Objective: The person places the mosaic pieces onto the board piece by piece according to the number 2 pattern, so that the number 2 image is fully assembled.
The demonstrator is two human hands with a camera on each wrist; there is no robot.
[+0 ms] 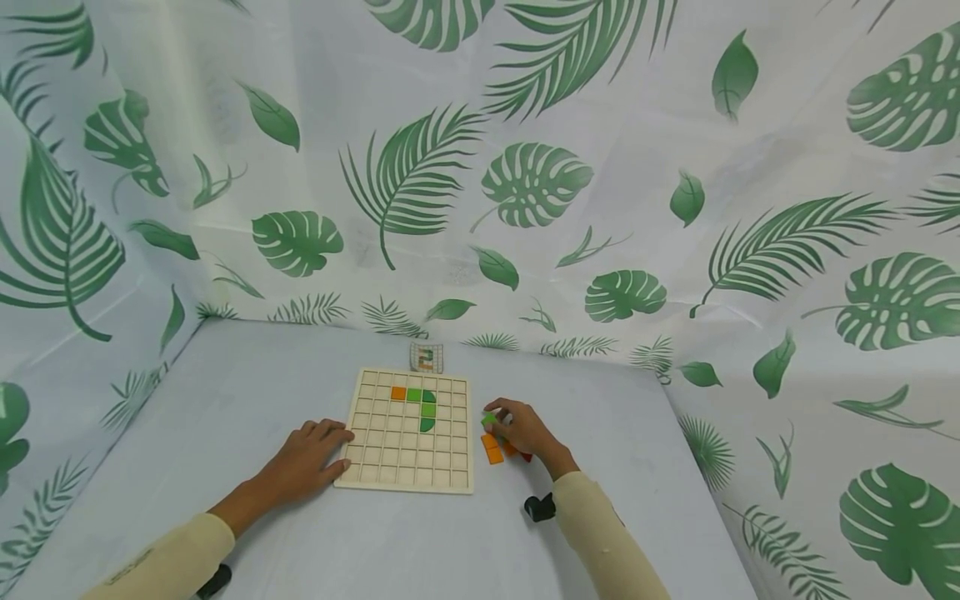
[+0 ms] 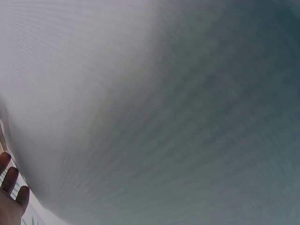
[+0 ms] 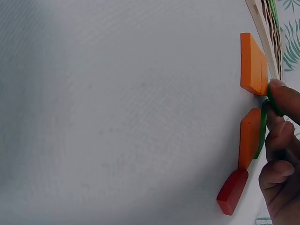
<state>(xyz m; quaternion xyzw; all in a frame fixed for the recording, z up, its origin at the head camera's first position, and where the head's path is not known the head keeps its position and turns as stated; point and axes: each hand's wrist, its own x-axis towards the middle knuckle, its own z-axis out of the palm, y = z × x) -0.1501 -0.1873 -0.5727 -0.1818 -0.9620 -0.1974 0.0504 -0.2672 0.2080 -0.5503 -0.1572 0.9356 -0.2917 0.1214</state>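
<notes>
My left hand (image 1: 303,465) rests at the left edge of a wooden grid board (image 1: 382,457), fingertips over its rim. Only fingers of that hand (image 2: 11,194) show at the corner of the left wrist view. Toward the board's upper part lie an orange square tile (image 1: 398,393), two light green squares and two dark green rounded tiles. Right of the board, my right hand (image 1: 523,429) pinches a green tile (image 1: 489,419) between thumb and fingers. Beneath and beside it lie orange tiles (image 3: 253,65), another green tile (image 3: 262,133) and a red tile (image 3: 233,192).
A small card with a printed grid pattern (image 1: 426,357) lies behind the board's back edge. The white table (image 1: 300,542) meets leaf-printed cloth walls (image 1: 450,267) at the back and sides. Dark wrist devices (image 1: 539,508) sit under both sleeves.
</notes>
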